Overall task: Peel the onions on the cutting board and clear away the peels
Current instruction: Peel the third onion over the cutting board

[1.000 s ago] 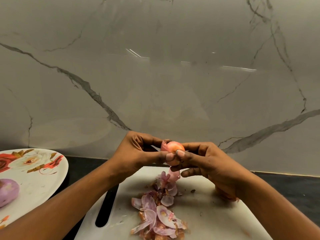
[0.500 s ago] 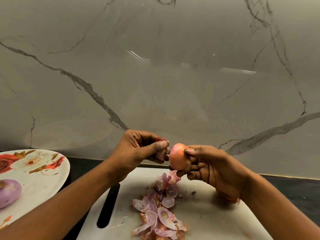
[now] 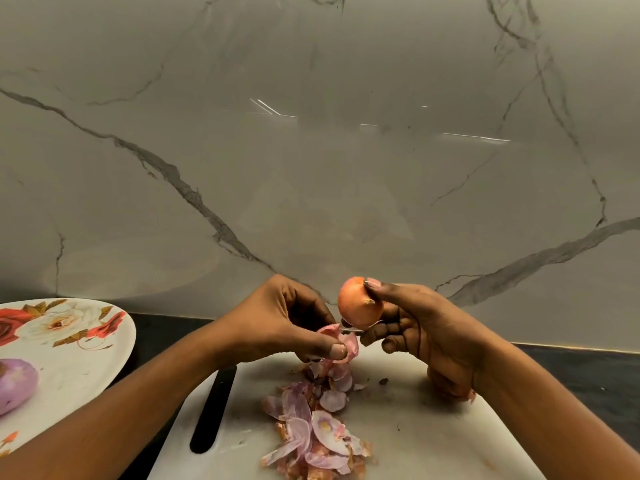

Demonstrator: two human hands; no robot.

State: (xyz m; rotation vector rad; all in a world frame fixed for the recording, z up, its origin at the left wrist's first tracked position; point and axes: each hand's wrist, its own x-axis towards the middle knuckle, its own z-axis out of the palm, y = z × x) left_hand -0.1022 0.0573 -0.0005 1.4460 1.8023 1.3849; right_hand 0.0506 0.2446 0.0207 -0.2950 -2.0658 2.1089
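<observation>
The small round orange-pink onion point(image 3: 359, 301) is held up in the air above the far edge of the white plastic cutting board point(image 3: 433, 445), not resting on it. The right hand point(image 3: 426, 327) grips it, thumb pressed over the top and fingers curled in close beneath. Just left of it, the left hand point(image 3: 284, 320) pinches a curled strip of pink onion skin point(image 3: 341, 342) tightly between thumb and fingertips. The strip looks free of the onion or nearly so, though the join is too small to tell.

By the look of it, the peeling is well on but unfinished. This onion appears to have lost only part of its outer skin. The loose heap of pink and purple peels point(image 3: 311, 431) lies in the middle of the board, so no clearing has begun.

Counting: one onion in the hands. One peeled purple onion point(image 3: 14, 386) lies on the white flowered plate point(image 3: 86, 368) at the left. There is one plate, one board and one heap of many peel pieces. A brownish shape under the right wrist may be another onion; it is mostly hidden.
</observation>
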